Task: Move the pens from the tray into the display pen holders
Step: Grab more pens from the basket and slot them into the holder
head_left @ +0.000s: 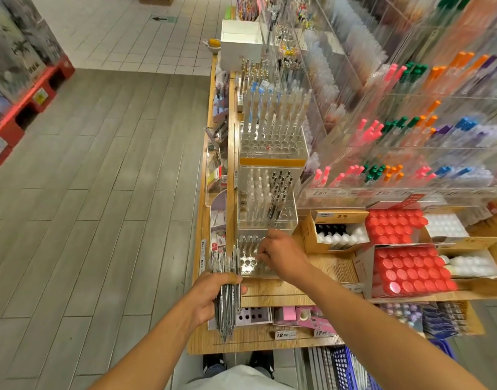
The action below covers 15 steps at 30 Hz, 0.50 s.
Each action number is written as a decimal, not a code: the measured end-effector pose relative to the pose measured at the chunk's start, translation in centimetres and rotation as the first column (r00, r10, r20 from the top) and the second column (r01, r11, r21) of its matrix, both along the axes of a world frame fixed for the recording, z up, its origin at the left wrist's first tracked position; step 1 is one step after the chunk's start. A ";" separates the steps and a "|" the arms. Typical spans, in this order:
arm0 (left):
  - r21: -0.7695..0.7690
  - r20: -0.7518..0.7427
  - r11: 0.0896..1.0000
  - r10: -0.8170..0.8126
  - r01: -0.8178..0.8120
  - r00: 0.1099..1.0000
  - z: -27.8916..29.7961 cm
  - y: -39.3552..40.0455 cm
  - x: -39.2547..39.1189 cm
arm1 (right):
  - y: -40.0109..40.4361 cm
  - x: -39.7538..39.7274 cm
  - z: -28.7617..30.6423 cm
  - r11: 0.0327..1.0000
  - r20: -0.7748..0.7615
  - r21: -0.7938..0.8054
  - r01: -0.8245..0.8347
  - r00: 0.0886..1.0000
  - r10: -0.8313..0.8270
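The left hand [213, 294] is curled round a bundle of clear-barrelled pens [227, 296], too many and too tightly packed to count; their tips point down toward the person and their tops rise past the fingers. Just right of that grip, and a little beyond it, the right hand [281, 256] reaches over the nearest clear pen holder [251, 263], fingers bent down at the holder's holes. Whether those fingers pinch a pen cannot be told, since the back of the hand hides them. A few pens already stand along that holder's far-left rows, and several round holes near the fingers are open.

Below the left hand's grip, the lower wooden shelf [255, 337] carries two price tags and some pink packages [303, 316]. A blue basket [345, 367] sits on the floor, right of the person's two dark shoes.

Beyond the right hand stands a second clear holder [267, 201] with one cluster of dark pens on its right half and clear ones on its left. Farther still, a third holder [272, 128] is packed with pale pens, and a white box [241, 43] sits past it.

Right of the right hand lie two trays of red-capped bottles [410, 268] and an open carton of white bottles [337, 235]. Behind them, acrylic racks [410, 130] hold pink, green, orange, blue and purple pens, blurred.
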<state>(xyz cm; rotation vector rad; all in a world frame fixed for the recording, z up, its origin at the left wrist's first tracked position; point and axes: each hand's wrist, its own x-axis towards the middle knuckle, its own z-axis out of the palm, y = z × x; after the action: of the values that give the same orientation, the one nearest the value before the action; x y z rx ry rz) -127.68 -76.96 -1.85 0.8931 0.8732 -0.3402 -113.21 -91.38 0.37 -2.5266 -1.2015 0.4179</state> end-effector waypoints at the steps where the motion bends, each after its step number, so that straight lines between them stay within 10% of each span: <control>1: -0.004 0.003 1.000 -0.010 0.010 1.000 0.1 -0.1 0.1 | 0.2 -0.1 0.1 1.000 0.008 -0.017 -0.005 1.000 0.005; 5: -0.032 0.033 0.998 -0.054 0.055 0.998 0.7 -0.5 0.3 | 0.5 -0.4 0.9 0.984 -0.260 0.111 0.140 0.960 -0.108; 8: -0.039 0.053 0.997 -0.060 0.062 0.997 0.9 -0.5 0.5 | 0.4 -0.4 1.8 0.905 -0.803 0.086 0.416 0.566 -0.184; 10: -0.036 0.062 0.996 -0.076 0.078 0.995 1.0 -0.5 0.7 | 0.2 -0.5 1.9 0.882 -0.891 0.034 0.470 0.414 -0.187; 15: -0.032 0.080 0.994 -0.106 0.109 0.991 1.2 -0.8 0.8 | 0.1 -0.7 1.9 0.850 -0.911 0.024 0.527 0.362 -0.198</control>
<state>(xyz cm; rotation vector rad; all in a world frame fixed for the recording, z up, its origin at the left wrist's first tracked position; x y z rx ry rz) -126.90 -77.80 -0.69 0.9163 0.7465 -0.4104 -113.90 -91.24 2.32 -1.7000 -0.2034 1.1397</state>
